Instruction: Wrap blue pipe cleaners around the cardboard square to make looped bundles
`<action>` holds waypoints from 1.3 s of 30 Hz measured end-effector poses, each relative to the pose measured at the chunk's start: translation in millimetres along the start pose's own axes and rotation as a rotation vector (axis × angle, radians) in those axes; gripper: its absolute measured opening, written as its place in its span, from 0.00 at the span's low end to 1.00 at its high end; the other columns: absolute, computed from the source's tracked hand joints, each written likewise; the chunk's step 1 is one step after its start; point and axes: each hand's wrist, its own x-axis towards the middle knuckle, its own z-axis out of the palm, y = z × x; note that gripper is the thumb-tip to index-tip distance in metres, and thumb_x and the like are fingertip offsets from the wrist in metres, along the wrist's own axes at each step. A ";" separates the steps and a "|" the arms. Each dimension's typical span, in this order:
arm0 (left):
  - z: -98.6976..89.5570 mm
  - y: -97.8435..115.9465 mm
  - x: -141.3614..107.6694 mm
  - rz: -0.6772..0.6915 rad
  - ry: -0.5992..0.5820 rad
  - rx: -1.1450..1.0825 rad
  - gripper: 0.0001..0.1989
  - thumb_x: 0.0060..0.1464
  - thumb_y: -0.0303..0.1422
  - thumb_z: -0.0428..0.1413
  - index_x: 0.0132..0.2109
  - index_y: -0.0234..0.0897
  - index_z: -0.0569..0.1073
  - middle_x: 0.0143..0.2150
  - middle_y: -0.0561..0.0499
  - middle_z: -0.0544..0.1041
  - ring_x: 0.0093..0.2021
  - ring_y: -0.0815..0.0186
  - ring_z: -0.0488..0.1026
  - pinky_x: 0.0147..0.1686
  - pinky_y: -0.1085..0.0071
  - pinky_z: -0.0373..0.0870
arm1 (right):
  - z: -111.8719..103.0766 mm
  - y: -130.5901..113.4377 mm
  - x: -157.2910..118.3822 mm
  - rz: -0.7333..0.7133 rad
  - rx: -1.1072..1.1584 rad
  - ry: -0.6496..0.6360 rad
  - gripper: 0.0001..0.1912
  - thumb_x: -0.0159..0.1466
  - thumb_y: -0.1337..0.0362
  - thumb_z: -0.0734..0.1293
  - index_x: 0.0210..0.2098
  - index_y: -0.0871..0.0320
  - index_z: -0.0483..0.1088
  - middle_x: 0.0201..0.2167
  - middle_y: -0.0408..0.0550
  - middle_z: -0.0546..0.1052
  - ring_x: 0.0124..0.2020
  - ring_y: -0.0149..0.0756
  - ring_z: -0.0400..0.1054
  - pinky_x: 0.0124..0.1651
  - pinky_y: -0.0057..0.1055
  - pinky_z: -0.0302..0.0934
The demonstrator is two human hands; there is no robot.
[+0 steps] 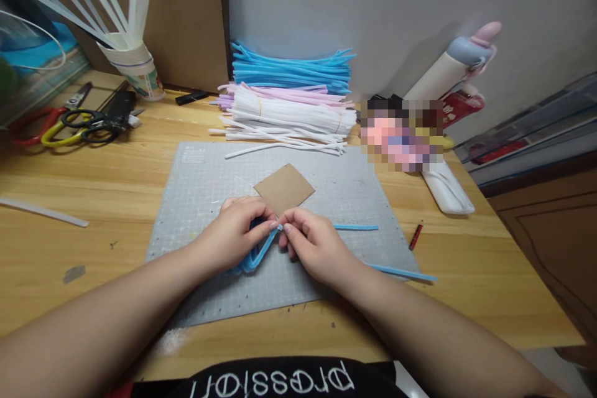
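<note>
Over the grey cutting mat [200, 286] my two hands meet at the end of some bent blue pipe cleaners [255, 259]. My left hand [242, 227] is closed round the looped bundle, its thumb pressed near the tip. With thumb and fingers my right hand [312, 242] pinches the same end; the exact hold is partly hidden. Just beyond the fingers a square of brown cardboard [285, 186] lies on the mat. Two straight blue pipe cleaners stick out to the right of my right hand, one higher [357, 227] and one lower [405, 273].
Piles of blue [293, 71], pink and white pipe cleaners [289, 109] lie along the wall. Scissors [88, 127] and a cup of white sticks [135, 68] stand at left. A bottle [438, 68], a white case [448, 189] and a short pencil [416, 235] are at right.
</note>
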 end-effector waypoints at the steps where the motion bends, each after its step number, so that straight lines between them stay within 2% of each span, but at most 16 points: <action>1: -0.2 0.2 -0.2 -0.001 0.003 -0.002 0.09 0.58 0.35 0.52 0.32 0.39 0.73 0.33 0.52 0.76 0.39 0.63 0.71 0.43 0.65 0.62 | 0.1 0.6 -0.1 0.008 0.011 0.000 0.07 0.66 0.67 0.56 0.38 0.57 0.65 0.26 0.41 0.72 0.23 0.27 0.63 0.29 0.26 0.58; 5: -0.4 -0.8 -0.7 0.003 0.010 -0.040 0.08 0.58 0.35 0.53 0.32 0.39 0.74 0.34 0.52 0.76 0.39 0.63 0.71 0.44 0.65 0.62 | 1.1 1.4 -0.4 0.010 0.017 0.009 0.06 0.66 0.67 0.56 0.38 0.56 0.64 0.26 0.41 0.72 0.24 0.27 0.64 0.29 0.26 0.59; 9: -0.5 -2.9 -0.1 0.039 0.006 -0.072 0.08 0.56 0.34 0.55 0.30 0.38 0.75 0.34 0.52 0.77 0.39 0.64 0.71 0.44 0.65 0.63 | 1.3 1.4 -1.2 -0.016 0.004 0.021 0.01 0.65 0.67 0.58 0.37 0.55 0.58 0.26 0.40 0.72 0.25 0.28 0.65 0.30 0.27 0.59; 17: -1.8 -3.9 -0.3 0.081 -0.014 -0.123 0.07 0.54 0.35 0.58 0.31 0.38 0.75 0.35 0.51 0.77 0.40 0.64 0.72 0.45 0.64 0.64 | 1.1 0.6 -2.1 -0.077 -0.019 0.012 0.06 0.65 0.69 0.58 0.35 0.54 0.53 0.27 0.41 0.71 0.28 0.30 0.66 0.32 0.28 0.58; 23: -3.0 -2.9 -0.1 0.079 -0.033 -0.148 0.06 0.54 0.32 0.58 0.30 0.38 0.75 0.35 0.51 0.77 0.40 0.64 0.73 0.46 0.64 0.64 | 1.3 -0.2 -3.3 -0.074 -0.021 -0.010 0.05 0.65 0.69 0.57 0.36 0.54 0.53 0.27 0.42 0.71 0.28 0.30 0.65 0.32 0.28 0.58; 33: -2.0 -1.4 -0.5 0.111 -0.029 -0.118 0.08 0.56 0.33 0.56 0.29 0.37 0.73 0.33 0.51 0.77 0.39 0.64 0.72 0.46 0.63 0.62 | 1.9 -2.7 -4.8 -0.101 -0.058 -0.028 0.04 0.65 0.70 0.57 0.36 0.54 0.55 0.28 0.41 0.71 0.28 0.29 0.64 0.33 0.28 0.57; 39: -2.7 -3.3 -0.4 0.073 -0.020 -0.041 0.09 0.55 0.35 0.57 0.29 0.38 0.73 0.34 0.52 0.78 0.41 0.62 0.72 0.49 0.61 0.58 | -2.8 -6.9 -6.0 -0.085 -0.206 0.008 0.01 0.65 0.66 0.60 0.36 0.56 0.63 0.26 0.40 0.69 0.27 0.29 0.62 0.31 0.27 0.54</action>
